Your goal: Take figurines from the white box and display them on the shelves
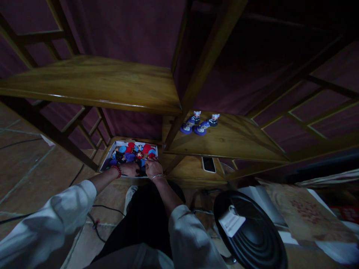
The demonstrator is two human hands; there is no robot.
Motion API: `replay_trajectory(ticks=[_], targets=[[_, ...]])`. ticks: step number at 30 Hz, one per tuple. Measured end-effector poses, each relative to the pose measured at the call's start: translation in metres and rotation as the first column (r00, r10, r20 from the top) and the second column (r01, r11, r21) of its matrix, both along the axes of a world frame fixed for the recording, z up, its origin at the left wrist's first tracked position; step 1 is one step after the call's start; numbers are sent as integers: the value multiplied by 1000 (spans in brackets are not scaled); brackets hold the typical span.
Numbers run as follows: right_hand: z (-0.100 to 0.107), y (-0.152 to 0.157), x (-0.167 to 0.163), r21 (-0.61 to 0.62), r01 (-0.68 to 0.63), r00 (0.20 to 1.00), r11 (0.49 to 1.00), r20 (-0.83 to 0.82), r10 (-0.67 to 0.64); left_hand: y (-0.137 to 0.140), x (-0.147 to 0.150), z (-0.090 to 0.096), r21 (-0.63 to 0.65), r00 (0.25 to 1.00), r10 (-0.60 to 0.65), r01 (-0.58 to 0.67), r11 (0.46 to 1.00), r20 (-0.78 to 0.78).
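A shallow white-edged box [105, 161] sits on the low shelf, filled with several small figurines [130, 157] in red, blue and black, some with round bases. Over its front edge, my left hand [130, 169], with a red bead bracelet at the wrist, reaches in with fingers curled by something dark. Close beside it on the right, my right hand [153, 167] is bent over the box's front right corner, fingers closed. What either hand grips is too dark and small to make out.
Several figurines on blue and dark bases [201, 128] stand on the middle shelf [238, 140]. A phone [208, 164] lies on the lower shelf. An upper shelf [92, 82] overhangs the box. A black round stool [252, 235] stands at right; cables [97, 224] cross the tiled floor.
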State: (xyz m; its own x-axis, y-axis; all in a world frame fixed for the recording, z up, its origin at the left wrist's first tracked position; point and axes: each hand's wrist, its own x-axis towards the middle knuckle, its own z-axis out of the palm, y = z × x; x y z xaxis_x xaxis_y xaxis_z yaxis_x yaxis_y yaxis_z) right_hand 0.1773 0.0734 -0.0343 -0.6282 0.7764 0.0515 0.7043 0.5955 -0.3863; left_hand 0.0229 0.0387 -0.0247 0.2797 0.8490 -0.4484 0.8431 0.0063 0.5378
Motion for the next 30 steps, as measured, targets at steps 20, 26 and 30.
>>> replay_trajectory(ticks=[20,26,30], targets=[[-13,0,5,-32,296,921,955,-255,-294,-2,15,-12,-96,887,362,-349,932,288],[-12,0,6,-39,310,926,950,-216,-310,-1,13,-18,-293,634,596,-524,800,493],[-11,-1,7,-58,332,922,941,-192,-337,-1,15,-12,-227,622,632,-606,762,462]])
